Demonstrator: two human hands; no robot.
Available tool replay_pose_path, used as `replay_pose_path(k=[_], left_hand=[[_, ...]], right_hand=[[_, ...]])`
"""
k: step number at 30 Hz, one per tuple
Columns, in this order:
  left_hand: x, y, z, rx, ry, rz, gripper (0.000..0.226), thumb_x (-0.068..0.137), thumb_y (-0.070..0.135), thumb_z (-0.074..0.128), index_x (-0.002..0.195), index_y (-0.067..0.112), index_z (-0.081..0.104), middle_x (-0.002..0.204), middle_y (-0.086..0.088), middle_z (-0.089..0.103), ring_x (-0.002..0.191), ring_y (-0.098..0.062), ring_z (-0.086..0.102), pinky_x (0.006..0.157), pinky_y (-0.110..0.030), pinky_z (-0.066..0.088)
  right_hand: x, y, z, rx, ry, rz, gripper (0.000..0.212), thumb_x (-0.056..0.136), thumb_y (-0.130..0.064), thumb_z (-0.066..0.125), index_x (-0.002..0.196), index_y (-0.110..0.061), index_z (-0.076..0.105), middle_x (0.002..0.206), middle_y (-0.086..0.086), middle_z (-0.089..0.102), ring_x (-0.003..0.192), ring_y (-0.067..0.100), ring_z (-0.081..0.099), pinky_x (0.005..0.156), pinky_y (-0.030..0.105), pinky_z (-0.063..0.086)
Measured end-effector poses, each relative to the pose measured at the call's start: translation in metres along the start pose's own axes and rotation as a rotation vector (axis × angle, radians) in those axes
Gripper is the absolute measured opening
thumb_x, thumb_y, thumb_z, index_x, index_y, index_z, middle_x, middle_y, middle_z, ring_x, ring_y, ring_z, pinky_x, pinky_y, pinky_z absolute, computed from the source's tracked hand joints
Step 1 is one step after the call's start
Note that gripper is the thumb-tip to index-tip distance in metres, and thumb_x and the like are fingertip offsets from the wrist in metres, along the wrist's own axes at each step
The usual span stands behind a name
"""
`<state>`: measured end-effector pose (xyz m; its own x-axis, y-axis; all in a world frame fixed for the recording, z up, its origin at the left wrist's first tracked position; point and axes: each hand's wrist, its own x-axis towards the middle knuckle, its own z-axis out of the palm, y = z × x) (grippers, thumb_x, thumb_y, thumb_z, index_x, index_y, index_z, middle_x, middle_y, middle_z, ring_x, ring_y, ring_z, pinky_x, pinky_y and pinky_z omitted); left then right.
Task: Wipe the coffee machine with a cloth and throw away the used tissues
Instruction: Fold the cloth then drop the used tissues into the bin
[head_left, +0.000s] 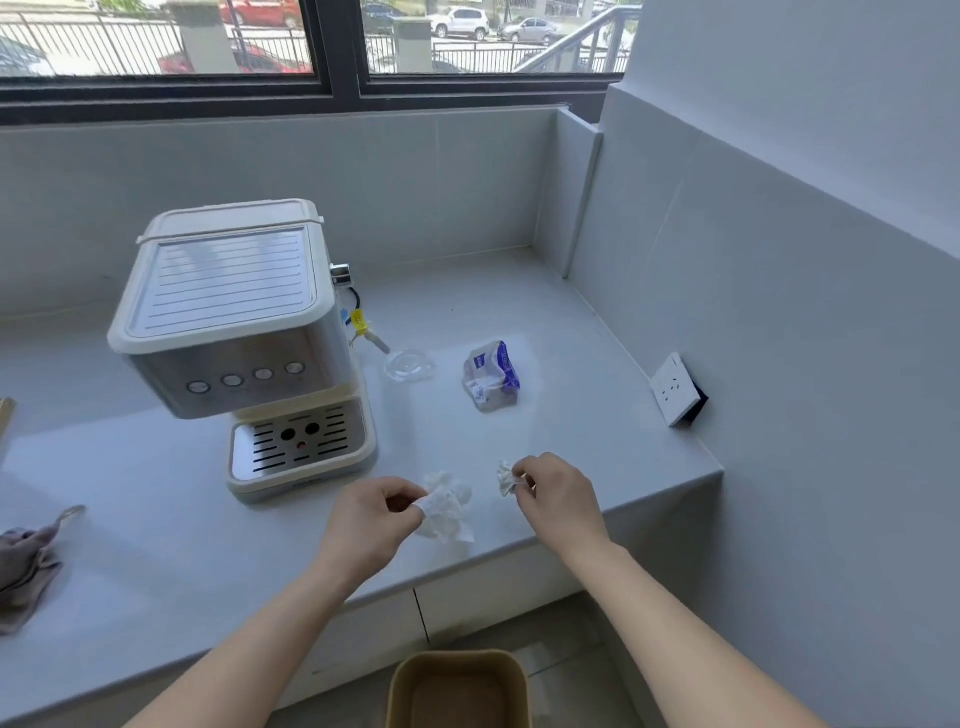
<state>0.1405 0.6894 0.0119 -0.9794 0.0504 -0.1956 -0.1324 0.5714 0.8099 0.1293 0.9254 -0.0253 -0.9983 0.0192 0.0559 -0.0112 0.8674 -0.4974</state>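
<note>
Okay, grey cloth (23, 571) is cut off at the left edge, and the brown bin (457, 691) is cropped at the bottom. Left hand (374, 519) pinches the big crumpled tissue (447, 512) on the counter (182, 545), near the coffee machine (239, 332). Right hand (556, 493) pinches the small tissue wad (505, 480) beside it. Both forearms are stretched forward.

Tissue pack (491, 375) right of coffee machine (244, 343)
</note>
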Motion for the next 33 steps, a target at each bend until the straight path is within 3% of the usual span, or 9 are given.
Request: replay_pose_path(k=[7,13,15,18,23,28,33], left_hand=[[-0.055,-0.02,-0.009,0.008,-0.016,0.087,0.016,0.08,0.011,0.072,0.08,0.026,0.079,0.071,0.014,0.074,0.066,-0.004,0.067,0.059,-0.017,0.052],[-0.086,-0.056,0.004,0.16,-0.04,0.16,0.019,0.079,0.011,0.07,0.084,0.027,0.078,0.074,0.018,0.072,0.072,-0.004,0.067,0.063,-0.022,0.055],[-0.092,-0.069,0.012,0.234,-0.06,0.154,0.019,0.079,0.014,0.067,0.083,0.03,0.076,0.072,0.02,0.069,0.072,-0.003,0.064,0.06,-0.018,0.05],[-0.097,-0.091,0.027,0.318,-0.092,0.109,0.019,0.078,0.017,0.063,0.081,0.033,0.072,0.07,0.021,0.064,0.073,-0.002,0.06,0.058,-0.013,0.04],[-0.1,-0.135,0.062,0.377,-0.124,0.014,0.019,0.079,0.017,0.059,0.084,0.03,0.073,0.072,0.019,0.063,0.071,-0.002,0.057,0.057,-0.011,0.035],[-0.096,-0.182,0.105,0.417,-0.156,-0.082,0.025,0.083,0.018,0.058,0.1,0.025,0.074,0.093,0.011,0.072,0.076,-0.004,0.056,0.059,-0.01,0.034],[-0.091,-0.23,0.147,0.452,-0.212,-0.186,0.024,0.088,0.019,0.058,0.107,0.024,0.072,0.103,0.004,0.072,0.079,-0.006,0.057,0.063,-0.013,0.039]], right_hand=[[-0.069,-0.017,0.008,0.095,-0.009,-0.014,0.017,0.092,-0.017,0.058,0.105,-0.02,0.069,0.09,-0.005,0.062,0.082,0.012,0.057,0.074,0.029,0.049],[-0.11,-0.02,0.036,0.118,-0.078,-0.049,0.019,0.093,-0.02,0.057,0.107,-0.023,0.069,0.087,-0.011,0.057,0.078,0.006,0.054,0.074,0.022,0.049],[-0.117,-0.019,0.049,0.12,-0.107,-0.035,0.019,0.093,-0.022,0.056,0.107,-0.024,0.068,0.084,-0.014,0.053,0.076,0.005,0.052,0.071,0.018,0.046],[-0.127,-0.015,0.07,0.105,-0.156,-0.009,0.02,0.092,-0.024,0.054,0.107,-0.026,0.066,0.085,-0.016,0.051,0.076,0.005,0.052,0.069,0.014,0.041],[-0.147,0.01,0.111,0.066,-0.245,0.059,0.02,0.091,-0.024,0.055,0.107,-0.027,0.065,0.085,-0.016,0.051,0.077,0.005,0.051,0.063,0.01,0.034],[-0.167,0.046,0.162,0.016,-0.347,0.162,0.02,0.092,-0.027,0.06,0.111,-0.029,0.066,0.102,-0.011,0.064,0.086,0.007,0.06,0.074,0.015,0.046],[-0.177,0.076,0.209,-0.068,-0.439,0.211,0.022,0.092,-0.034,0.063,0.114,-0.031,0.064,0.105,-0.009,0.067,0.087,0.009,0.064,0.077,0.022,0.055]])
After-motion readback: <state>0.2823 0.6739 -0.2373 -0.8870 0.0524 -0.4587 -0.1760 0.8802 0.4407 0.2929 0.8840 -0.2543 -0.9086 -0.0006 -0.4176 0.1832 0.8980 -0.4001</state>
